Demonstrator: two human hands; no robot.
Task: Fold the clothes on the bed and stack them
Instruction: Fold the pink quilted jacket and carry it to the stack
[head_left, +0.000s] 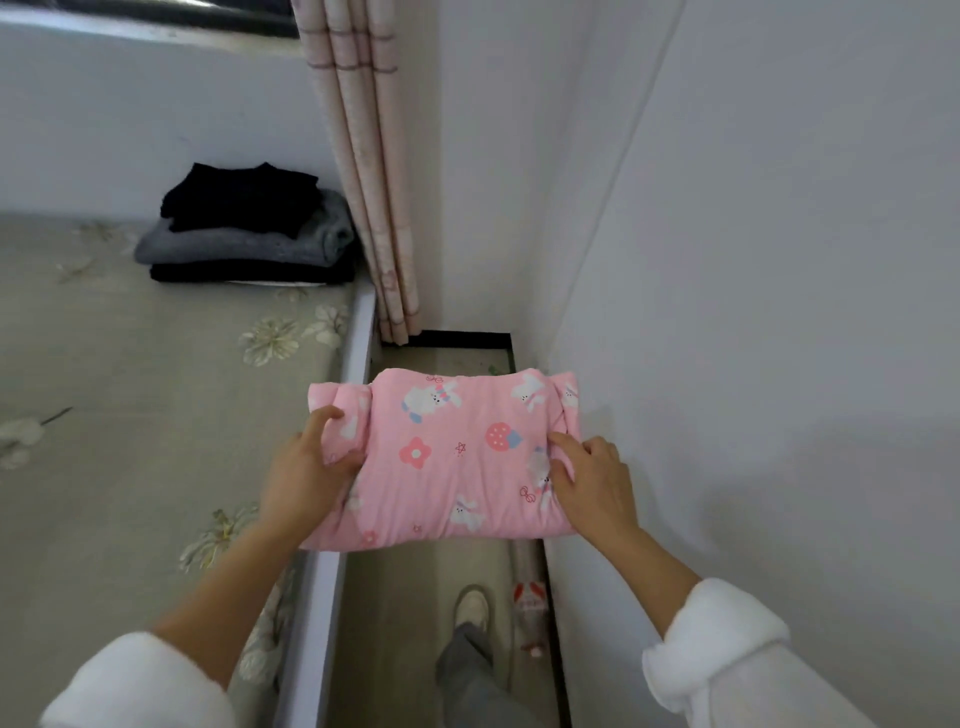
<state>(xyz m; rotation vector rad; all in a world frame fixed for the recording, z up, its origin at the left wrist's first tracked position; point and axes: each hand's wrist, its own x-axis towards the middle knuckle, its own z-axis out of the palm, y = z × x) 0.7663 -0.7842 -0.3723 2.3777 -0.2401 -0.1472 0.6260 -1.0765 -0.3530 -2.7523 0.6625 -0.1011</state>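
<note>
One pink garment (447, 457) clamped by left hand (306, 467) and right hand (592, 483); one stack (244, 234) behind.

No readable text; pink garment (447, 457) carries only cartoon prints

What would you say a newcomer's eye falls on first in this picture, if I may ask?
The folded pink garment with bunny prints, held at its ends by the left hand and right hand above the edge of the bed, in the middle of the view. Next, the stack of folded black and grey clothes at the bed's far corner, beside the pink curtain.
</note>
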